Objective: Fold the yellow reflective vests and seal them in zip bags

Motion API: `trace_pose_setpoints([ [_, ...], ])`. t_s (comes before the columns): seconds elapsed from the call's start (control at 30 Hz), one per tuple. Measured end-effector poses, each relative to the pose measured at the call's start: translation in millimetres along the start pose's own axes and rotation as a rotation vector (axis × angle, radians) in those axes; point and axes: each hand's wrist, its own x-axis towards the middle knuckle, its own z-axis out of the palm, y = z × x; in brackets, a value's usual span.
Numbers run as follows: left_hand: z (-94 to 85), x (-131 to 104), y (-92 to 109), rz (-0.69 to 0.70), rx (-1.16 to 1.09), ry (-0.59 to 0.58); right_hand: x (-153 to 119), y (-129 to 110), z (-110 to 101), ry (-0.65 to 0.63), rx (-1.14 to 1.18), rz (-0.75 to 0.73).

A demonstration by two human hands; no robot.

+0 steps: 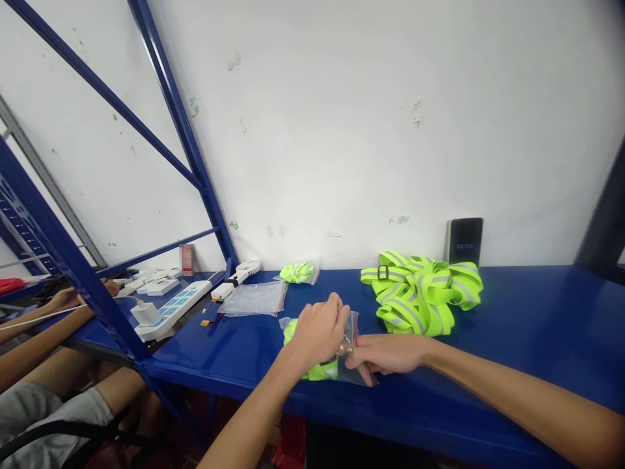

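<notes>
A clear zip bag (351,374) with a folded neon-yellow reflective strap (322,372) inside lies near the table's front edge. My left hand (319,329) is closed over the middle of this bag, its fingers curled and partly hidden. From the right, my right hand (385,354) pinches the bag's open-end side, by the red seal line. Behind my right hand sits a loose heap of neon-yellow reflective straps (420,293) with a black buckle. Further back lies another bagged strap (297,272), and left of it a stack of flat clear bags (251,299).
A phone (465,241) leans on the wall at the back right. On the left are a white power strip (178,309), a small white fan (248,267) and a blue shelf post (73,254). Another person's arms (53,319) reach in beyond that post.
</notes>
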Motion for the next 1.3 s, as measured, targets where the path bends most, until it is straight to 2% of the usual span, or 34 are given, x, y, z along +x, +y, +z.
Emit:
trace_pose_setpoints([
  [0.1,-8.5,-3.1,-12.3,0.029,-0.062,-0.017,-0.7,6.6,5.8,0.075,0.082,-0.068],
  [0.23,-7.3,-0.3,-26.6,0.055,-0.014,0.018,4.5,22.9,11.6,0.264,0.250,-0.134],
  [0.4,-2.1,7.5,-34.5,0.094,-0.045,0.056,13.0,35.5,11.0,0.380,0.292,-0.048],
  [0.57,-13.9,7.5,-36.6,0.144,-0.120,-0.001,18.0,41.5,12.6,0.534,0.213,-0.007],
  [0.7,-24.3,5.6,-34.7,0.119,-0.121,-0.014,20.2,40.4,10.3,0.763,0.055,-0.087],
  [0.77,-24.3,5.3,-33.2,0.122,-0.131,-0.014,22.5,36.4,7.2,0.834,0.039,-0.152],
  [0.97,-16.5,3.0,-31.5,0.200,-0.219,0.038,30.2,25.3,2.6,0.684,0.249,-0.305],
  [1.3,-12.0,1.6,-34.1,0.216,-0.184,0.018,30.7,26.8,9.5,0.745,0.262,-0.331],
])
